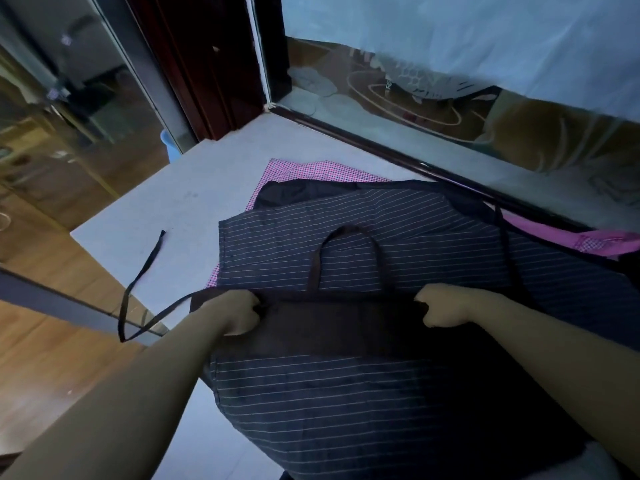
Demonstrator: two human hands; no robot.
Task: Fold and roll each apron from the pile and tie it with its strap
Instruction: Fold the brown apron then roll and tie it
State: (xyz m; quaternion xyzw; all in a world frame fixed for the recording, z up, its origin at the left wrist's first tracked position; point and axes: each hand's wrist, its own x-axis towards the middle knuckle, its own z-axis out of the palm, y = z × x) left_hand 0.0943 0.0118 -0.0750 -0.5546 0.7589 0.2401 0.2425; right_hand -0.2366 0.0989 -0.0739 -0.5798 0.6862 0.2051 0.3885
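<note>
A pale tabletop point(156, 202) fills the middle of the view and meets a glass window along its far edge. Most of it is covered by a dark striped apron point(363, 403), spread flat and reaching from the near edge almost to the window. Its upper part is folded over, so a plain dark band crosses the cloth between the two hands. Under it lies a pink checked apron point(311, 169), which shows at the far side and again at the right.

The left hand point(239, 313) has its fingers curled tight round the left end of the dark folded edge. The right hand point(440, 306) grips the same edge further along, also closed on the cloth.

A thin dark strap point(135, 278) trails from the apron's left corner beside the left hand, loops past the tabletop's edge and ends on the bare surface. The neck loop point(349, 229) lies in an arch on the striped cloth, just beyond the hands.
</note>
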